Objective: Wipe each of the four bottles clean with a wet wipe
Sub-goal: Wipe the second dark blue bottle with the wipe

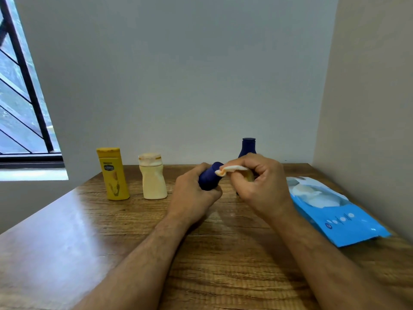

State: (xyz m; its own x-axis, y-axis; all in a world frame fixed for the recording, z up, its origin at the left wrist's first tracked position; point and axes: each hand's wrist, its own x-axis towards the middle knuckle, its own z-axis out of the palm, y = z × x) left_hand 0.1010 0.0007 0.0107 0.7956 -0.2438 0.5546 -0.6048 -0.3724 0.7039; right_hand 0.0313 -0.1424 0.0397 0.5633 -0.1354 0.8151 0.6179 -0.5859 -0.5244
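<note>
The flat light-blue plastic wet-wipe pack (339, 211) lies on the right side of the wooden table (89, 231), close to the side wall, its top peeled open with white wipes showing inside. All four bottles are capped, so their contents cannot be seen.

The person's left hand (193, 193) wraps its curled fingers round a small dark-blue plastic bottle (210, 179), held tilted above the tabletop near the middle. The right hand (261, 182) pinches a crumpled white wet wipe (232, 169), stained faintly orange, against the bottle's upper end.

Behind the right hand stands a taller dark-blue bottle (248, 147) with a narrow neck, mostly hidden. To the left, a squat cream plastic bottle (153, 177) with a grubby cap stands upright, and just beside it a glossy yellow flat-sided bottle (113, 174) with a smeared label.

The table has a smooth brown grain finish. The bottles line its far edge by the grey wall; the near half of the top holds only the two forearms.
</note>
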